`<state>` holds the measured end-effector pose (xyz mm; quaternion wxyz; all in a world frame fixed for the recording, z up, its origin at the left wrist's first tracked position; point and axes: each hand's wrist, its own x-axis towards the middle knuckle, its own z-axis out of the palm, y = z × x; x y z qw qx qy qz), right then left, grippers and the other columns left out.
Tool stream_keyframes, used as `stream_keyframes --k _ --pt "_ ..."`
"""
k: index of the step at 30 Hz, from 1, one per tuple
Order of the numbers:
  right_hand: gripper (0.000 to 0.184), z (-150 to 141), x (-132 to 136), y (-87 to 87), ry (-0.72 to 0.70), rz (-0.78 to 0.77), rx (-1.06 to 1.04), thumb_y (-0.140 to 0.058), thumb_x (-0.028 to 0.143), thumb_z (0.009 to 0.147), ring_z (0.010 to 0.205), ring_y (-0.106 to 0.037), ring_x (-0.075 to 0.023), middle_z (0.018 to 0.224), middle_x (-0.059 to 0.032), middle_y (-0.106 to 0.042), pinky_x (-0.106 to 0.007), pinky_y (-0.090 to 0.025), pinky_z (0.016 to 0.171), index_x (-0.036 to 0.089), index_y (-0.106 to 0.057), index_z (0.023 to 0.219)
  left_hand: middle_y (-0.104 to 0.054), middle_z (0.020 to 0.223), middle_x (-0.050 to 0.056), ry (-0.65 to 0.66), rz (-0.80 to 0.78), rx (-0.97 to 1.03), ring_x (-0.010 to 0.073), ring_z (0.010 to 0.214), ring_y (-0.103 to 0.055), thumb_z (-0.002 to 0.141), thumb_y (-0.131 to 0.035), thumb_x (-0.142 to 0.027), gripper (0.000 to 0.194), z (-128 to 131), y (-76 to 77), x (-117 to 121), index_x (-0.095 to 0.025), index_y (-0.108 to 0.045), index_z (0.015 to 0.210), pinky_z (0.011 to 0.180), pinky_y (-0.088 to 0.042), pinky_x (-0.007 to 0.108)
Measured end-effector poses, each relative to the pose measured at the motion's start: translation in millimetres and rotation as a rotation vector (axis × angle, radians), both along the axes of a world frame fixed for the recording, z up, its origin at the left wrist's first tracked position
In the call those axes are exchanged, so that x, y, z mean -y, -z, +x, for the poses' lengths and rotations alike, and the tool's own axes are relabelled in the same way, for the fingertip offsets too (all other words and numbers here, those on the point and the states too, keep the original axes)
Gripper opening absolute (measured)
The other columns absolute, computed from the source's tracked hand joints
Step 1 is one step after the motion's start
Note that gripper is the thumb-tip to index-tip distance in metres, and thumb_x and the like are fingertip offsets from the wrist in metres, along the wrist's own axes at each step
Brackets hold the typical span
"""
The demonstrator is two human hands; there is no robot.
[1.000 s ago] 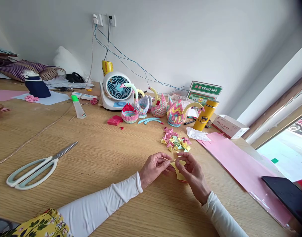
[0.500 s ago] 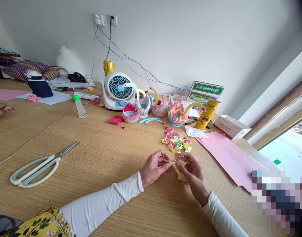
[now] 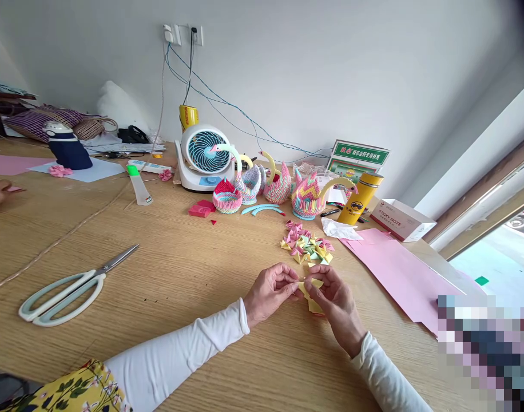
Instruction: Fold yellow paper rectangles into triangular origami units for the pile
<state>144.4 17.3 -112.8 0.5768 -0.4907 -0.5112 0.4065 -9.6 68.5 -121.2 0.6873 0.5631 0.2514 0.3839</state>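
The yellow paper piece [image 3: 310, 286] sits pinched between my left hand [image 3: 268, 293] and my right hand [image 3: 337, 303], just above the wooden table. It is small, pale yellow and partly folded, with creased edges showing between my fingertips. A second yellow sheet [image 3: 314, 308] lies flat beneath my right hand.

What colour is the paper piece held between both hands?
Yellow paper piece; the head view shows it.
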Motion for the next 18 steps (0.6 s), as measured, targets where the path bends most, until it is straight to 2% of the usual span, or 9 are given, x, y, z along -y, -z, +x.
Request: stream_keyframes --k 3,5,8,11,16,18 --pt "0.035 1.5 -0.4 0.0 0.015 -0.013 -0.010 -0.071 0.041 0.074 0.061 -0.052 -0.0117 0.085 -0.0023 -0.059 -0.022 -0.042 0.051 0.021 -0.055 0.098 -0.062 0.086 0.005 0.029 0.015 0.002 0.0165 0.077 -0.066 0.078 -0.065 -0.036 0.032 -0.6 -1.7 -0.1 -0.012 -0.054 0.095 0.069 -0.053 0.029" --pt "0.035 2.8 -1.1 1.6 0.026 -0.004 0.018 -0.071 0.041 0.074 0.064 -0.053 -0.0125 0.085 -0.0029 -0.060 -0.022 -0.044 0.053 0.021 -0.055 0.097 -0.062 0.088 0.006 0.035 0.014 -0.018 0.0178 0.079 -0.066 0.079 -0.064 -0.037 0.033 -0.6 -2.7 0.1 -0.012 -0.054 0.097 0.068 -0.053 0.030" --pt "0.032 2.9 -1.9 4.8 0.007 0.023 0.077 -0.070 0.040 0.076 0.069 -0.057 -0.0150 0.085 -0.0037 -0.061 -0.024 -0.046 0.057 0.021 -0.055 0.097 -0.063 0.082 0.004 0.013 0.017 -0.043 0.0157 0.073 -0.065 0.076 -0.067 -0.037 0.033 0.5 -1.5 -0.1 -0.011 -0.056 0.093 0.065 -0.052 0.028" --pt "0.031 0.7 -2.1 6.7 -0.003 0.035 0.100 -0.069 0.040 0.078 0.065 -0.057 -0.0142 0.085 -0.0037 -0.062 -0.025 -0.046 0.055 0.022 -0.055 0.099 -0.062 0.075 0.002 -0.022 0.024 -0.027 0.0126 0.065 -0.063 0.073 -0.070 -0.036 0.031 1.8 1.2 -0.9 -0.011 -0.058 0.085 0.063 -0.052 0.026" --pt "0.048 0.0 -2.8 7.8 -0.001 0.021 0.027 -0.071 0.042 0.074 0.066 -0.058 -0.0127 0.104 -0.0059 -0.063 -0.026 -0.050 0.057 0.025 -0.050 0.114 -0.062 0.073 0.002 -0.106 0.031 -0.007 0.0131 0.065 -0.063 0.074 -0.069 -0.036 0.028 1.3 0.5 -1.6 -0.011 -0.059 0.082 0.058 -0.051 0.023" --pt "0.049 1.3 -3.2 8.3 0.032 -0.001 0.021 -0.073 0.042 0.073 0.067 -0.060 -0.0135 0.103 -0.0055 -0.062 -0.026 -0.051 0.057 0.025 -0.051 0.112 -0.062 0.073 0.002 -0.149 0.041 -0.021 0.0145 0.068 -0.063 0.074 -0.069 -0.036 0.028 0.4 -1.3 -1.4 -0.011 -0.059 0.082 0.055 -0.051 0.023"
